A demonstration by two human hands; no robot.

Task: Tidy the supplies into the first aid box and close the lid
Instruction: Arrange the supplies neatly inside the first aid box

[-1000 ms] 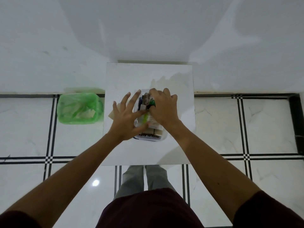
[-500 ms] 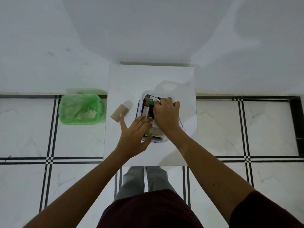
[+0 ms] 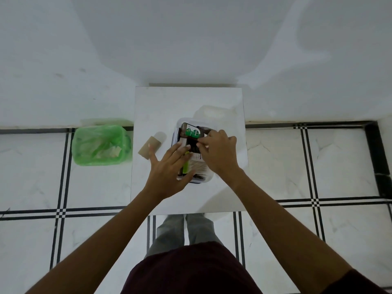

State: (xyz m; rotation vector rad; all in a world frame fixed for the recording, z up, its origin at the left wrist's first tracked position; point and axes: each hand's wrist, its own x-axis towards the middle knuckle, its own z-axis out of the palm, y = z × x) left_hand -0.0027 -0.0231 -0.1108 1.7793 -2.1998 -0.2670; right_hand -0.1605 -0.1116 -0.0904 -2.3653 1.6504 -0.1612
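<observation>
A clear plastic first aid box [image 3: 202, 181] stands in the middle of a small white table [image 3: 169, 102]. It is filled with supplies, among them a brown bottle with a green label [image 3: 192, 132] at the far end and a lime-green item [image 3: 186, 166]. My left hand [image 3: 167, 168] lies open, fingers spread, over the box's near left side. My right hand [image 3: 219, 154] reaches in from the right, with thumb and forefinger pinched on a dark item [image 3: 194, 143] in the box. A translucent lid [image 3: 213, 112] lies behind the box. A cardboard roll [image 3: 148, 147] lies left of the box.
A green-lined bin [image 3: 99, 143] with scraps stands on the tiled floor left of the table. The table backs onto a white wall [image 3: 191, 39]. My legs [image 3: 186, 230] are at its near edge.
My left hand slid back toward me and off the cardboard roll, which now shows. My right hand shifted from pressing on the supplies to pinching a dark item, and the green-labelled bottle is uncovered.
</observation>
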